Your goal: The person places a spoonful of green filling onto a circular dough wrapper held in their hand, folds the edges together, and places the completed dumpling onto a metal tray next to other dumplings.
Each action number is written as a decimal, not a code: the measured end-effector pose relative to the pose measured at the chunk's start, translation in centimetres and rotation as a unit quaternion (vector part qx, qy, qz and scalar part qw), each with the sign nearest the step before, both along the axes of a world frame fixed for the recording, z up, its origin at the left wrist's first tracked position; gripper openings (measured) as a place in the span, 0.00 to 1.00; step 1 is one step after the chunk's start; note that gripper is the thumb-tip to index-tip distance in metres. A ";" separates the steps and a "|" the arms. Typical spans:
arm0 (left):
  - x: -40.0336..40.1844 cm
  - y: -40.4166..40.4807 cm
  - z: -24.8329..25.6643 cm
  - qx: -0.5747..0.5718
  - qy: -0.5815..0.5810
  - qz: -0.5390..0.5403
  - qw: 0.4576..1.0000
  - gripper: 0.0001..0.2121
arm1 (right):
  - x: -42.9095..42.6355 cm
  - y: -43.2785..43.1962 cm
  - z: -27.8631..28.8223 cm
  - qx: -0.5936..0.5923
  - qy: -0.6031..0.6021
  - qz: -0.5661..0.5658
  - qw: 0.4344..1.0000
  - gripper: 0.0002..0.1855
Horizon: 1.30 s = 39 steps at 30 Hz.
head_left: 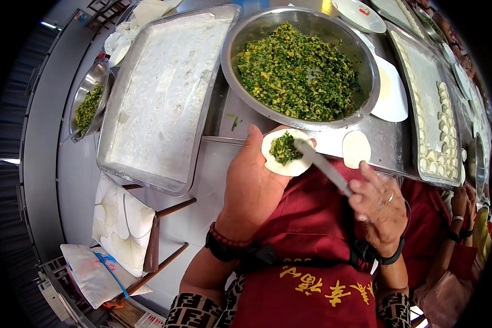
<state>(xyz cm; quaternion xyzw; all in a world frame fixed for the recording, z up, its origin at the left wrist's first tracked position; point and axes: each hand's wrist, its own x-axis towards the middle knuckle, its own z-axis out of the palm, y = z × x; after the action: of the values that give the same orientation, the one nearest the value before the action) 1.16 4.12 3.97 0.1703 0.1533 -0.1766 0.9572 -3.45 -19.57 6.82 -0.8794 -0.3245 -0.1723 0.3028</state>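
A round dough wrapper (269, 162) lies on the palm and fingers of my left hand (252, 178), just in front of the big bowl. Chopped green and yellow filling (284, 148) is heaped at the wrapper's middle. My right hand (379, 205), slightly blurred, grips a flat spatula-like utensil (330, 171) whose far end touches the filling. Another bare wrapper (356, 148) rests at the table's edge, close to my right fingertips. Beyond my hands stands a large steel bowl (246, 96) holding much more of the filling (295, 74).
A floured metal tray (164, 102) stands left of the bowl, with a smaller steel bowl (102, 74) past it. White plates (393, 94) sit at right, beside a tray (438, 78) with rows of dumplings (447, 123). Another person's hands (463, 205) are at far right.
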 end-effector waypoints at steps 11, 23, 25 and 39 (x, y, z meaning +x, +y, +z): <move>-0.5 -0.5 -0.4 0.015 0.029 -0.029 0.999 0.30 | 6.9 1.7 -0.1 0.025 -0.055 -0.156 0.986 0.12; -0.4 -1.7 0.5 0.014 -0.014 -0.097 0.995 0.33 | 6.1 -0.1 -2.9 0.060 0.007 -0.185 0.981 0.19; -0.4 -1.9 0.5 0.002 -0.008 -0.109 0.994 0.33 | 4.8 -1.0 -3.2 0.085 0.043 -0.169 0.981 0.19; -0.4 -4.3 0.8 -0.033 0.012 -0.138 0.990 0.32 | 2.2 -1.6 -3.1 0.132 0.105 -0.046 0.985 0.10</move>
<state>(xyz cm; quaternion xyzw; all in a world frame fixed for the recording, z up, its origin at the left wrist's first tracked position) 0.75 -0.19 4.82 0.1561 0.1341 -0.3138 0.9269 -1.25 -21.20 3.72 -0.8586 -0.2248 -0.1339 0.4408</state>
